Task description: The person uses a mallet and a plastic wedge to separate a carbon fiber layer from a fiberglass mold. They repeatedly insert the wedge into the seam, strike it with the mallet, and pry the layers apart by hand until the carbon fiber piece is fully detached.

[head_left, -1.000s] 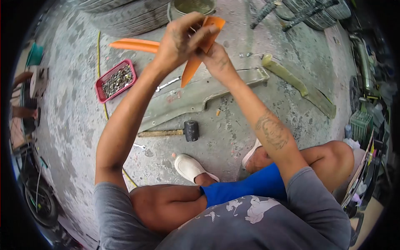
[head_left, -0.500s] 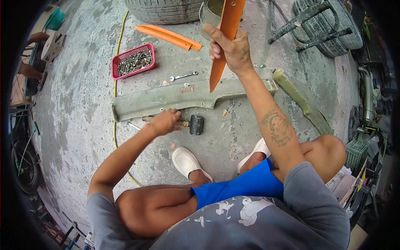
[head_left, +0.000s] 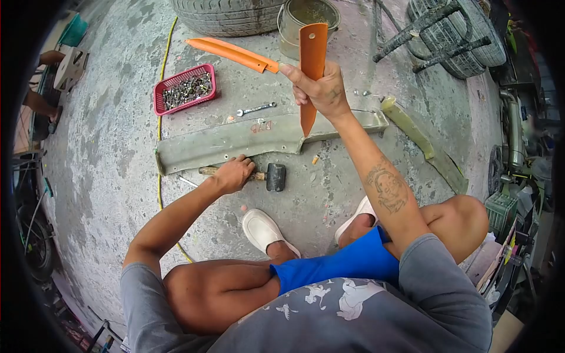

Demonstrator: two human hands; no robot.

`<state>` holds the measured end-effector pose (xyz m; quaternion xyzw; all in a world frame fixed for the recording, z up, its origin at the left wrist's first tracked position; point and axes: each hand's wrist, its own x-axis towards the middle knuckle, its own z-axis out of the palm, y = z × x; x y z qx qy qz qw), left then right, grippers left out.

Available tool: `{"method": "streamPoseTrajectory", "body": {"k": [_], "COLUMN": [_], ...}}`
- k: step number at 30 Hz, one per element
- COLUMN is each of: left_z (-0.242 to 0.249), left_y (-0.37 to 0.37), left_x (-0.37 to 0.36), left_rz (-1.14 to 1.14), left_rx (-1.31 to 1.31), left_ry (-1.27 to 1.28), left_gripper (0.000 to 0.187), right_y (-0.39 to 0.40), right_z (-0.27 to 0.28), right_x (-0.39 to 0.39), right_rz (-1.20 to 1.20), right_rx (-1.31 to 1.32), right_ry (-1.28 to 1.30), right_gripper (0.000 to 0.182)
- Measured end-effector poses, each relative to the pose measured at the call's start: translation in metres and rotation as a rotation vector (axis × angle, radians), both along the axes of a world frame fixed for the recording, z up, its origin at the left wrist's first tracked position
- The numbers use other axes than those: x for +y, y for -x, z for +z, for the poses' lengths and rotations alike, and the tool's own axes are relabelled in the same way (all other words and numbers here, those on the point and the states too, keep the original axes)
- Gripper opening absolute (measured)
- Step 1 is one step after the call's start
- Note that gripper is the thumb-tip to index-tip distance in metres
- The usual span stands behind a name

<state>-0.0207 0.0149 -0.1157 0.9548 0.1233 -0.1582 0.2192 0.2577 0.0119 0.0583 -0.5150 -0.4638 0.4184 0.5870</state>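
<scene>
My right hand (head_left: 321, 91) is wrapped round an orange strip (head_left: 313, 53), held upright with its round hole at the top and its pointed end down over the long grey-green panel (head_left: 235, 141). My left hand (head_left: 234, 173) lies over the wooden handle of a black-headed mallet (head_left: 275, 177), at the panel's lower edge; what its fingers grip is hidden. Above the panel lie a wrench (head_left: 256, 109) and a red basket (head_left: 185, 90) of small metal fasteners. Another orange piece (head_left: 232, 54) rests on the floor beyond them.
A metal bucket (head_left: 288, 29) and a tire (head_left: 229, 16) stand at the top. A second curved panel (head_left: 424, 141) lies to the right, below a metal frame and tires (head_left: 459, 44). A yellow hose (head_left: 160, 123) runs down the left. Another person's legs show far left.
My right hand has lowered the orange strip and turned it more upright, uncovering the bucket. My left hand has come down onto the mallet handle.
</scene>
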Motion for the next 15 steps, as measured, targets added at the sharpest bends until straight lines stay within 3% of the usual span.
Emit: {"method": "streamPoseTrajectory", "body": {"k": [6,7,9,10,12,14,15], "left_z": [-0.016,-0.003,0.032,0.045,0.074,0.116,0.121], "left_y": [0.007,0.004,0.004,0.006,0.011,0.01,0.012], "left_x": [0.005,0.009,0.024,0.033,0.052,0.07,0.074], "left_rz": [-0.047,-0.05,0.089,0.077,0.255,0.401,0.487], "left_rx": [-0.083,-0.084,-0.066,-0.058,-0.071,0.004,-0.145], "left_ry": [0.03,0.028,0.465,0.46,0.546,0.463,0.424], "left_gripper": [0.02,0.02,0.023,0.023,0.028,0.031,0.032], "right_y": [0.003,0.005,0.008,0.009,0.009,0.005,0.002], "right_z": [0.003,0.005,-0.008,-0.019,-0.029,-0.024,-0.019], "right_x": [-0.005,-0.009,-0.016,-0.018,-0.019,-0.019,-0.019], "right_rz": [-0.01,-0.008,-0.007,-0.007,-0.046,-0.012,-0.019], "right_rx": [-0.019,-0.039,-0.13,-0.22,-0.15,-0.144,-0.139], "right_ry": [0.026,0.057,0.032,0.005,-0.006,0.002,0.004], "right_gripper": [0.033,0.033,0.034,0.034,0.033,0.032,0.032]}}
